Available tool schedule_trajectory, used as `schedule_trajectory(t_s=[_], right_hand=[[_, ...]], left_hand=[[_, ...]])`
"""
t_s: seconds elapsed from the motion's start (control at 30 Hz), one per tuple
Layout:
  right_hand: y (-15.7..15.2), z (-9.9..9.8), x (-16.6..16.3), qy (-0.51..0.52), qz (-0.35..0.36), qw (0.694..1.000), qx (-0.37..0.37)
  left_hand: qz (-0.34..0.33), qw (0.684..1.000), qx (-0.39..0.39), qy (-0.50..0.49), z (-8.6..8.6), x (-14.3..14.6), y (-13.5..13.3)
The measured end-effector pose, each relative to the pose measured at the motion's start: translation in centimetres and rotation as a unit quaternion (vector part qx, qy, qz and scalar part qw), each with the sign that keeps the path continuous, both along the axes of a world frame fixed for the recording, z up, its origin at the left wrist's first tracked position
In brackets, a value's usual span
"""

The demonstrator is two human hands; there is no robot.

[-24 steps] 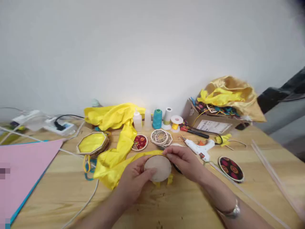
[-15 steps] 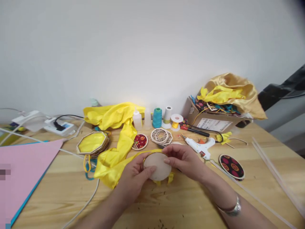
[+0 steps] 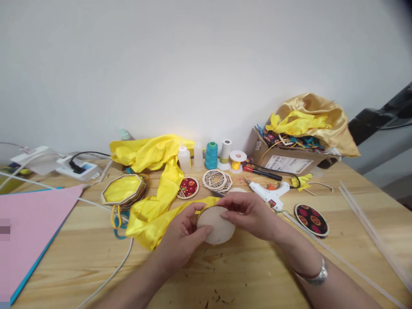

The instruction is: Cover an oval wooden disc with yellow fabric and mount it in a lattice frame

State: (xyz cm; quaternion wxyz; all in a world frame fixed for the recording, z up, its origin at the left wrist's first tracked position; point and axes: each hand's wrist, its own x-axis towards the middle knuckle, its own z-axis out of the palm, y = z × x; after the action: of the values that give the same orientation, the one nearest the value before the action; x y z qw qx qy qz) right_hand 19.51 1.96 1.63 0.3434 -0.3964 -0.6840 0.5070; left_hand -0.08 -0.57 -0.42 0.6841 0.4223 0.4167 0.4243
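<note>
A round whitish disc (image 3: 216, 227) with a yellow fabric edge is held between both hands above the table. My left hand (image 3: 189, 227) grips its left side, thumb lying on the pale face. At the upper right rim, the thumb and fingers of my right hand (image 3: 246, 214) pinch the edge. Yellow satin fabric (image 3: 146, 223) spreads beside and behind my left hand. Just beyond the disc lie openwork wooden rings (image 3: 216, 180) and a round piece with red patterned cloth (image 3: 188, 188). To the right of my right hand rests a white glue gun (image 3: 268, 194).
Behind stand a squeeze bottle (image 3: 184, 159), a teal thread cone (image 3: 211, 155) and a yellow spool (image 3: 237, 161). A cardboard box (image 3: 280, 163) holds fabrics at back right. Octagonal frames (image 3: 122, 191) are stacked left, near pink sheets (image 3: 38, 227). A dark patterned oval (image 3: 311, 219) lies right.
The disc has shifted slightly right and its tilt has changed a little. Yellow fabric tabs that hung below it are now mostly out of sight. Both hands keep their hold.
</note>
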Motion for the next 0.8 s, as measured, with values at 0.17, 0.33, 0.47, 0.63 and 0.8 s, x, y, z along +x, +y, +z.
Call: schedule_trajectory(t_s=[0.17,0.33,0.47,0.63,0.8], right_hand=[[-0.1,0.8,0.3,-0.032,0.023,0.998,0.046],[-0.2,1.3,0.3,-0.072,0.055,0.993,0.077],[-0.2,1.3,0.2,-0.085,0.066,0.989,0.097],[-0.3,0.9,0.1,-0.084,0.083,0.983,0.142],[-0.4,0.7,0.0,-0.098,0.094,0.976,0.171]], left_hand=[[-0.041,0.991,0.111,0.063,-0.3,-0.7,0.1],[-0.013,0.974,0.185,0.133,-0.4,-1.2,0.4],[-0.033,0.976,0.171,0.13,-0.1,-0.8,0.4],[-0.075,0.99,0.079,0.085,0.2,-0.3,0.3],[-0.094,0.984,0.054,0.138,0.2,-0.2,0.1]])
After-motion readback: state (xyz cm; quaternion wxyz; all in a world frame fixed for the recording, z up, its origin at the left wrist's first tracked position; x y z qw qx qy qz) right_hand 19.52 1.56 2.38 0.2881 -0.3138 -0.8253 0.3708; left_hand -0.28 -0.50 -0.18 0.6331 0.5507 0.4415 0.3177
